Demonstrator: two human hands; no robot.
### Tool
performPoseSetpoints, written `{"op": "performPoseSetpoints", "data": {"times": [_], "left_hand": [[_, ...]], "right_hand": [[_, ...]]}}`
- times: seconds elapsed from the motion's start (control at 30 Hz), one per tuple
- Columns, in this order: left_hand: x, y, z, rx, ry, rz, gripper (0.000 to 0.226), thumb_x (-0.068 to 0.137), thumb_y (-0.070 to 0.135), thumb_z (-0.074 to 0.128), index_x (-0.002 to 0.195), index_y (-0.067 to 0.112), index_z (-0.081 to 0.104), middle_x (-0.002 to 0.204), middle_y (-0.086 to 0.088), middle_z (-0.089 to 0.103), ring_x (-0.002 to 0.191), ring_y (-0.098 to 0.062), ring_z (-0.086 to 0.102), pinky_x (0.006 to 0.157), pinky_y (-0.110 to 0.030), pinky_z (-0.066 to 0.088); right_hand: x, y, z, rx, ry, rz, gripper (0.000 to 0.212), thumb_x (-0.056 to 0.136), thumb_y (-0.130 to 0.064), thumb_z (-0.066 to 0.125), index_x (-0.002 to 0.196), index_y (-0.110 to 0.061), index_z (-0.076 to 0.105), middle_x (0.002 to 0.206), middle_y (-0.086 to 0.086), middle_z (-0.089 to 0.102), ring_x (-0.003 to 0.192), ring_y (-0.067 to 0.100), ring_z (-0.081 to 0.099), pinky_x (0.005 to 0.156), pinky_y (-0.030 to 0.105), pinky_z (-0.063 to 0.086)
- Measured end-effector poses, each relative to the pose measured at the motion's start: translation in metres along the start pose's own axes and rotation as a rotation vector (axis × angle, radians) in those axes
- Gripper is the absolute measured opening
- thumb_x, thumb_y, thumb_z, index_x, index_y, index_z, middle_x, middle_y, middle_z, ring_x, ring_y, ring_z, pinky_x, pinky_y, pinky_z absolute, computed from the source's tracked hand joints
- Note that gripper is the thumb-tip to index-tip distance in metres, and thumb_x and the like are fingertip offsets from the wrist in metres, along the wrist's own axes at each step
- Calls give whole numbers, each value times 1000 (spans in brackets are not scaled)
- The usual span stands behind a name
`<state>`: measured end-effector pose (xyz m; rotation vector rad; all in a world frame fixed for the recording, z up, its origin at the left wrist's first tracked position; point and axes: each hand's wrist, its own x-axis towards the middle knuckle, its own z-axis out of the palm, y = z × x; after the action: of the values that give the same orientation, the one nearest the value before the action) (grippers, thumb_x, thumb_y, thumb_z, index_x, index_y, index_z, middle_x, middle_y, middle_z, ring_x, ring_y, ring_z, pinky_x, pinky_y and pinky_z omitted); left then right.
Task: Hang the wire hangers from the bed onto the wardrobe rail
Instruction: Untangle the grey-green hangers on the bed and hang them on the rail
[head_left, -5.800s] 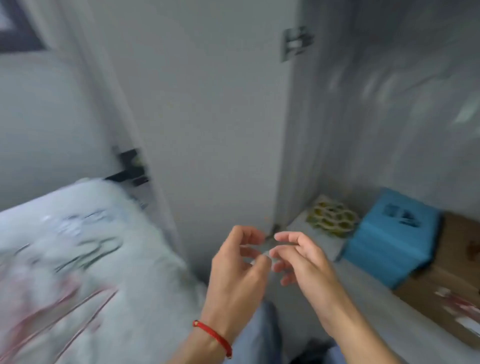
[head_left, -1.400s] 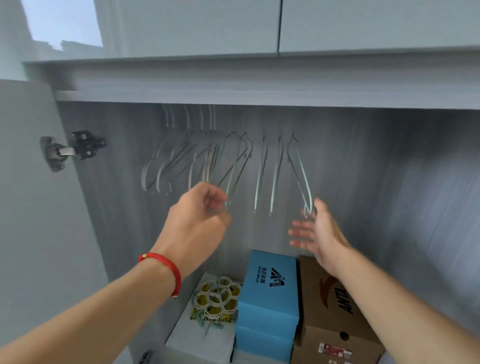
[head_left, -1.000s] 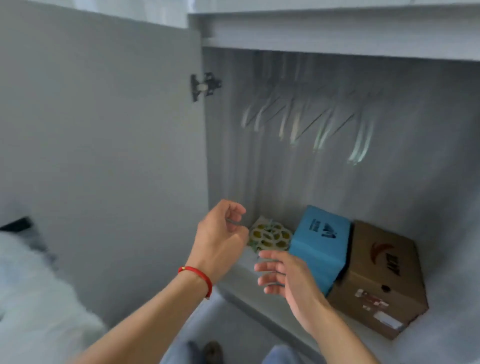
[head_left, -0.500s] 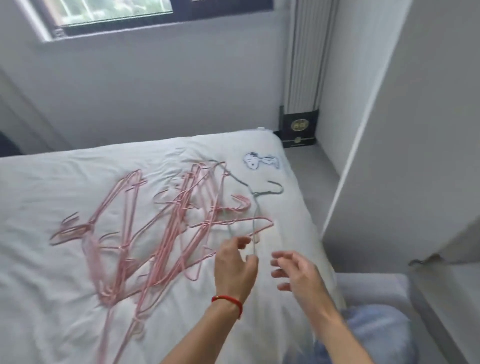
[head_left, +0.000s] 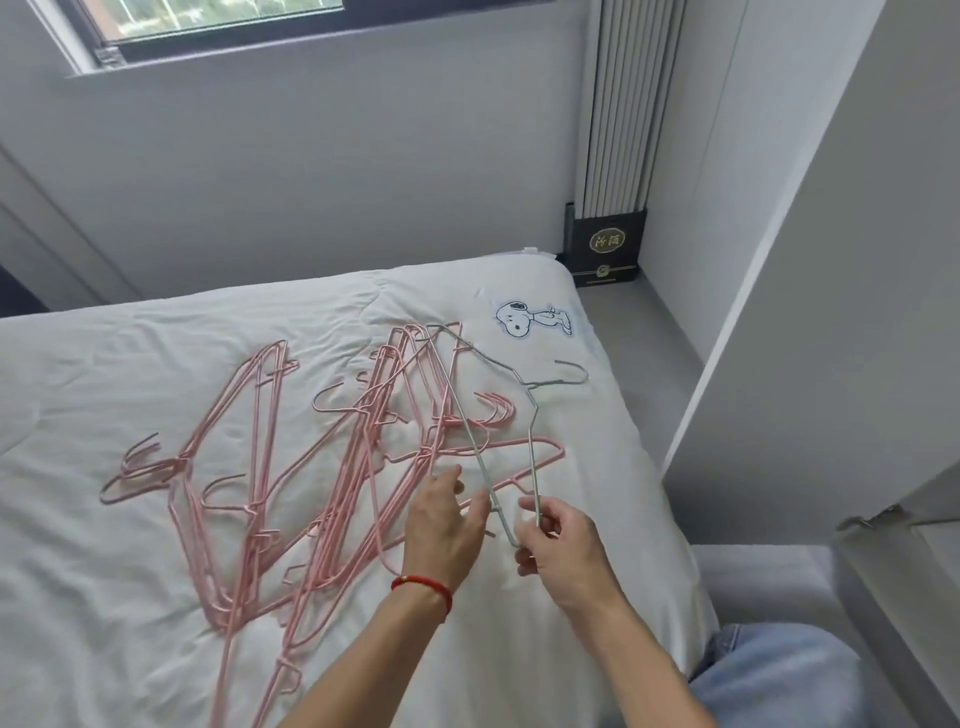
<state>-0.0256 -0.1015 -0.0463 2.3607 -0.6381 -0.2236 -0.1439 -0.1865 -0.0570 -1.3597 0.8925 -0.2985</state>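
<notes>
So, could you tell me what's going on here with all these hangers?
A person is clearing wire hangers off the bed. The right hand pinches the near end of the silver hanger, and the left hand reaches in beside it with relaxed fingers, holding nothing clearly. The silver hanger's hook points toward the cartoon dog patch. A tangled pile of pink hangers lies on the sheet, not yet picked up. The wardrobe rail is out of view.

gold Chinese characters, too small to read, on black box (head_left: 609, 244) by wall
</notes>
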Motion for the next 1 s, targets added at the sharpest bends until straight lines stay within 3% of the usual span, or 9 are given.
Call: {"op": "performPoseSetpoints", "data": {"times": [0.17, 0.27, 0.37, 0.47, 0.57, 0.7, 0.8, 0.9, 1.0], "left_hand": [[14, 20, -8, -302, -105, -126, 43, 83, 53, 68, 109, 20, 63, 108, -1, 72, 93, -17, 71, 84, -43, 60], [21, 44, -10, -708, -203, -277, 48, 79, 47, 80, 114, 17, 67, 109, -9, 74, 96, -26, 73, 77, -42, 64], [22, 76, -15, -727, -226, -379, 31, 81, 37, 82, 92, 11, 69, 91, -12, 69, 78, -28, 69, 73, -42, 64], [14, 95, -16, -689, -239, -425, 27, 83, 29, 80, 81, 7, 65, 77, -10, 59, 63, -24, 61, 59, -33, 59], [-5, 110, -11, -739, -238, -384, 25, 84, 22, 79, 86, -1, 68, 77, -11, 60, 67, -26, 63, 60, -32, 56], [-49, 142, 10, -856, -297, -336, 29, 78, 19, 85, 93, 5, 64, 91, -19, 66, 76, -31, 71, 61, -31, 58], [-86, 171, 34, -931, -341, -357, 47, 75, 22, 88, 95, -11, 62, 79, -19, 58, 76, -32, 74, 58, -27, 59], [-130, 203, 58, -966, -513, -429, 44, 78, 23, 86, 88, -11, 61, 70, -15, 56, 82, -34, 74, 69, -37, 64], [-173, 234, 77, -961, -770, -457, 51, 75, 30, 87, 92, -7, 57, 85, -17, 65, 88, -32, 76, 86, -47, 62]], "right_hand": [[-15, -20, -26, 60, -89, -156, 28, 102, -5, 56, 119, -20, 71, 101, 16, 62, 71, 17, 68, 70, 38, 64], [-23, -25, -42, -41, -88, -226, 31, 102, -12, 57, 112, -35, 74, 96, -2, 68, 70, 15, 66, 73, 39, 65], [-31, -26, -60, -122, -109, -266, 30, 102, -17, 59, 108, -42, 74, 93, -13, 70, 68, 14, 66, 79, 37, 64], [-40, -26, -79, -146, -108, -273, 28, 99, -17, 62, 112, -38, 75, 98, -6, 72, 77, 12, 69, 81, 37, 63], [-48, -23, -98, -107, -120, -254, 24, 96, -24, 65, 112, -40, 73, 106, -1, 73, 94, 14, 71, 82, 38, 64], [-68, -25, -136, -90, -106, -149, 44, 90, -59, 56, 124, -34, 64, 104, 6, 77, 81, 18, 70, 76, 41, 61], [-95, -21, -183, -86, -106, -129, 55, 92, -64, 49, 122, -22, 69, 94, 14, 78, 77, 21, 67, 73, 35, 51], [-128, -7, -238, -18, -74, -102, 59, 94, -59, 52, 116, -10, 76, 73, 17, 67, 69, 27, 58, 69, 35, 48], [-170, 3, -289, 86, -10, -71, 61, 92, -55, 56, 110, -1, 77, 63, 7, 46, 60, 20, 44, 58, 31, 40]]}}
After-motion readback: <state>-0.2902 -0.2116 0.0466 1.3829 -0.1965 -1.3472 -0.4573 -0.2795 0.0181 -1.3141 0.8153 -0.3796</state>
